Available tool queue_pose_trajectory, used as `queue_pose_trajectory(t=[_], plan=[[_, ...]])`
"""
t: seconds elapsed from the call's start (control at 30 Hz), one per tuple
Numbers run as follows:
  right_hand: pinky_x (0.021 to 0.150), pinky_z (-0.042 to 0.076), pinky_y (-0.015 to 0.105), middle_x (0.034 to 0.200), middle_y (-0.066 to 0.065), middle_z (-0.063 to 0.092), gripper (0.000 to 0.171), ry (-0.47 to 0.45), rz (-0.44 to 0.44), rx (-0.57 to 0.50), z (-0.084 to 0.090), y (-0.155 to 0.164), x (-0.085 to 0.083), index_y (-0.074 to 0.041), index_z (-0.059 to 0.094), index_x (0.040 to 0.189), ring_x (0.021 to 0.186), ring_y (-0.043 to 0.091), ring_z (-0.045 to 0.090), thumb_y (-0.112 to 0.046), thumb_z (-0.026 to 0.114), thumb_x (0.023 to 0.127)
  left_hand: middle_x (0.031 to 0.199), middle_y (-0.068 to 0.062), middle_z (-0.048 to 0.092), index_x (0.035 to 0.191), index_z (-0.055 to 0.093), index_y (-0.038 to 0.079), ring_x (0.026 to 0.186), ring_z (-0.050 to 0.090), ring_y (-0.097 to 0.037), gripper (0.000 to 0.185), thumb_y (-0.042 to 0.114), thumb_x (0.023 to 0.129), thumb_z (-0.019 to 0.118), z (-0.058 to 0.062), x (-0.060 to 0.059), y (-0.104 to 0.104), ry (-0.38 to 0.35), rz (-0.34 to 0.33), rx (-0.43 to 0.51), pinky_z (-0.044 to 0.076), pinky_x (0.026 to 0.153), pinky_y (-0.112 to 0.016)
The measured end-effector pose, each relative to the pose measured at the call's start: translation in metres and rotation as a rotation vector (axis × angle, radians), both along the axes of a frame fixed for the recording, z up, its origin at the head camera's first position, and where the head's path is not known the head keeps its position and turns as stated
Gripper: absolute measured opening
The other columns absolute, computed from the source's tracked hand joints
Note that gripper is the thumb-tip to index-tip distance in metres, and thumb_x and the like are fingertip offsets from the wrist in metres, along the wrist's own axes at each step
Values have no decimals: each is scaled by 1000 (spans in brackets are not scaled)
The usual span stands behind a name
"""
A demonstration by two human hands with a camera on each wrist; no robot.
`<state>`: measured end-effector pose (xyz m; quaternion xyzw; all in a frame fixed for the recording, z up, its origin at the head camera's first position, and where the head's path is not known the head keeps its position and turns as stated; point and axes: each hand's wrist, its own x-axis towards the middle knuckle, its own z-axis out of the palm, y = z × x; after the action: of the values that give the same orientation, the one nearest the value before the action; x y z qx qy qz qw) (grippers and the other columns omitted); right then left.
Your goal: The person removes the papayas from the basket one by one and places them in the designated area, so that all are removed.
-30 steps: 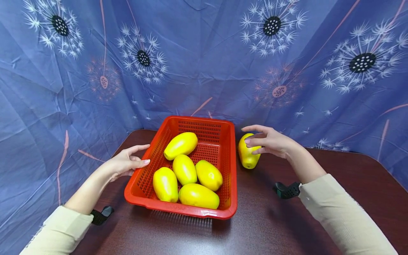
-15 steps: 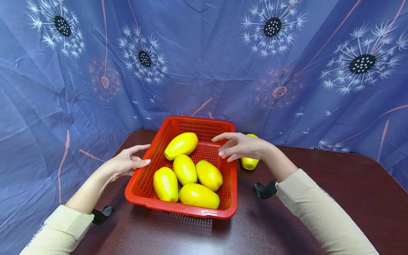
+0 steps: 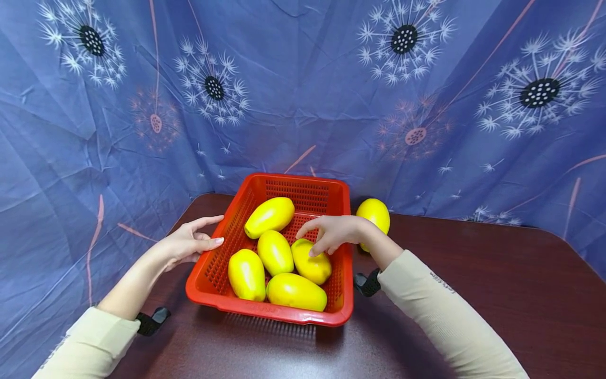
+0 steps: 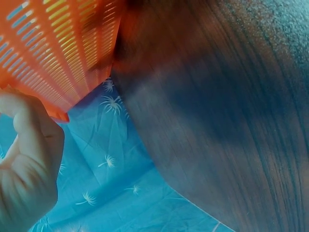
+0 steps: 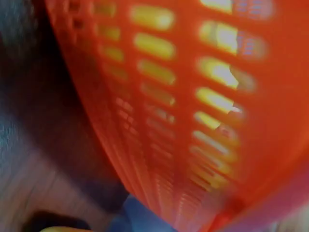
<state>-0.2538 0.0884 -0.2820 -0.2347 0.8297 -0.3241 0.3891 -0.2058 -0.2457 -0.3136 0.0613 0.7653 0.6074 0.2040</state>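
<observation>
A red slotted basket (image 3: 265, 311) on the dark wooden table (image 3: 473, 295) holds several yellow oval fruits. My right hand (image 3: 318, 239) reaches over the basket's right rim, its spread fingertips coming down on one fruit (image 3: 312, 267) in the middle right. Another yellow fruit (image 3: 376, 213) lies on the table just outside the basket's far right corner, behind my right wrist. My left hand (image 3: 203, 234) rests on the basket's left wall with relaxed fingers. The left wrist view shows that hand (image 4: 24, 169) against the orange-red wall (image 4: 58, 48). The right wrist view is filled by the blurred basket wall (image 5: 193, 121).
A blue cloth with dandelion prints (image 3: 303, 95) hangs close behind the table and drapes down its left side. Bare tabletop stretches to the right of the basket and in front of it.
My right hand has let go of the fruit outside the basket, moved left over the rim and come down onto a fruit inside. The left hand has stayed on the basket.
</observation>
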Motion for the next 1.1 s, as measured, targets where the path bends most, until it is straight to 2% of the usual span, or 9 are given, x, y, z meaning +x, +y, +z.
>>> queue_pose_trajectory(t=[0.07, 0.17, 0.27, 0.53, 0.7, 0.83, 1.1], plan=[[63, 45, 25, 108, 8, 50, 46, 21, 13, 69, -1, -4, 1, -14, 53, 129, 74, 17, 47, -11, 68, 85, 76, -5, 63, 149, 15, 5, 73, 67, -20, 76, 12, 90, 62, 0, 0, 1, -1, 0, 2, 56, 71, -39], [70, 49, 29, 129, 5, 39, 46, 37, 17, 153, -4, -11, 2, -19, 55, 127, 97, 19, 47, -12, 70, 83, 76, -5, 63, 149, 15, 5, 72, 67, -20, 76, 12, 89, 62, -1, 0, 1, -1, 1, 1, 55, 71, -39], [76, 51, 33, 135, 6, 37, 48, 37, -4, 192, -9, -15, 3, -22, 56, 126, 109, 22, 44, -12, 72, 82, 76, -6, 64, 149, 15, 6, 73, 67, -21, 76, 12, 89, 63, -1, 0, 0, -4, 1, -4, 55, 72, -39], [69, 50, 33, 125, 6, 40, 49, 62, -24, 188, -15, -18, 3, -23, 56, 123, 93, 21, 50, -17, 75, 79, 76, -5, 63, 149, 15, 6, 73, 67, -20, 77, 12, 90, 62, 0, 0, 0, -3, 6, 1, 55, 71, -39], [64, 50, 32, 120, 5, 43, 48, 125, -37, 182, -18, -17, 6, -23, 58, 120, 82, 21, 51, -18, 77, 76, 76, -5, 63, 149, 14, 5, 73, 67, -20, 77, 13, 90, 62, -1, 0, 1, -1, -3, 0, 56, 71, -39], [63, 51, 33, 119, 5, 45, 48, 167, -29, 172, -18, -17, 8, -23, 59, 120, 81, 20, 51, -18, 78, 76, 77, -5, 64, 149, 15, 5, 73, 67, -21, 76, 12, 90, 62, -1, 0, 0, -2, 1, -2, 55, 72, -39], [56, 47, 29, 119, 6, 43, 49, 182, -51, 100, -8, -10, 6, -24, 60, 120, 80, 20, 49, -14, 78, 75, 75, -5, 64, 149, 16, 4, 72, 67, -21, 78, 13, 88, 64, -1, -1, 0, 4, -4, 11, 56, 70, -39]])
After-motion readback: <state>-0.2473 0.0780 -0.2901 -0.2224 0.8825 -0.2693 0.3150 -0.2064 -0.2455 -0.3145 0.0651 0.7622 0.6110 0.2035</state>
